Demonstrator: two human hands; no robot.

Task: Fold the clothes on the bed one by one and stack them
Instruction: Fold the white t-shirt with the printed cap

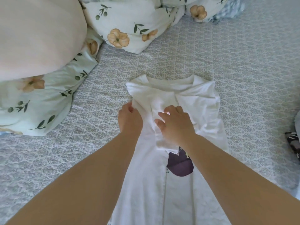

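Where shirt [199, 101] lies, both hands

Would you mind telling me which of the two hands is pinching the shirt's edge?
The left hand: its fingers pinch the white shirt at its folded left edge, while the right hand rests spread on top.

From my remote feed, a grey-and-white patterned bedspread [211, 54] covers the whole bed and fills nearly the entire view. Beyond it, at the far edge, a bunched floral duvet [129, 25] with peach blossoms and green sprigs lies heaped. Left of the duvet rests a plain pale-pink pillow [37, 34], sitting on top of a matching floral pillow [40, 101]. Right of the duvet, a blue-and-white fabric [227, 12] lies crumpled. Soft, even daylight washes over everything; I see no walls, floor or windows.
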